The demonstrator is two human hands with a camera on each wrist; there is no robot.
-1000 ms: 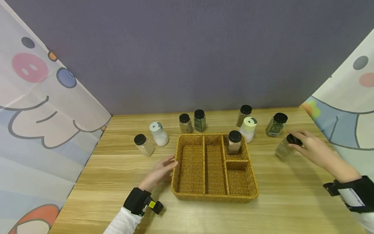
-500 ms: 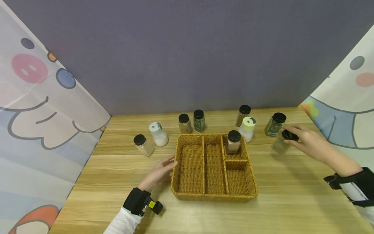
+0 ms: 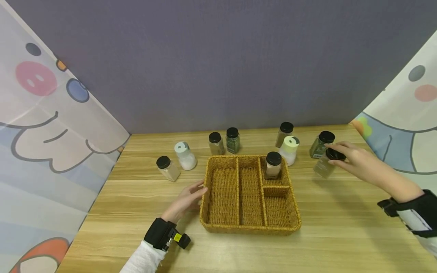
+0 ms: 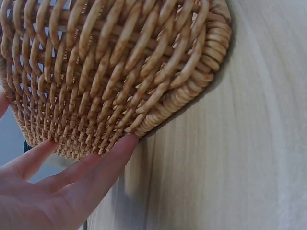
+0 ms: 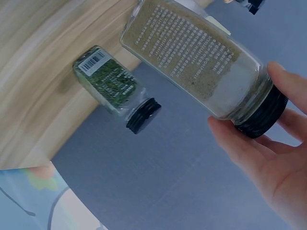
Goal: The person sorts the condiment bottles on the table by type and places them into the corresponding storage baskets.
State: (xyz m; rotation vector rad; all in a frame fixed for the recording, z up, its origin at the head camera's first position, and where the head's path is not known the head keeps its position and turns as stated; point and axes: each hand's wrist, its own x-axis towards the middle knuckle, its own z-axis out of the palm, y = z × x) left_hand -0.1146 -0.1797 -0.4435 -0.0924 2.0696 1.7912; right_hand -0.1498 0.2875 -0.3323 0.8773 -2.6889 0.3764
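My right hand (image 3: 360, 165) pinches a clear spice jar (image 3: 323, 167) by its black lid. In the right wrist view, the spice jar (image 5: 189, 57) has tan powder inside and white print on its side. Just behind it, a jar of green herbs (image 3: 319, 148) stands on the table. My left hand (image 3: 184, 201) is at the left side of a woven basket (image 3: 252, 229). The left wrist view shows its fingers (image 4: 112, 160) laid fairly straight against the basket's outer wall (image 4: 96, 81). In the basket's back right compartment stands a black-lidded jar (image 3: 272, 167) of pinkish powder.
Left of the basket stand a black-lidded jar (image 3: 168, 170) and a white-capped shaker (image 3: 186, 157). Two jars, one brownish (image 3: 216, 145) and one green (image 3: 233, 141), are behind it. A yellow-capped shaker (image 3: 289, 151) and another dark-lidded jar (image 3: 284, 135) stand at its back right corner.
My right hand has carried the spice jar leftward and a little away from me, closer to the green herb jar. The left hand and the basket stay in place.
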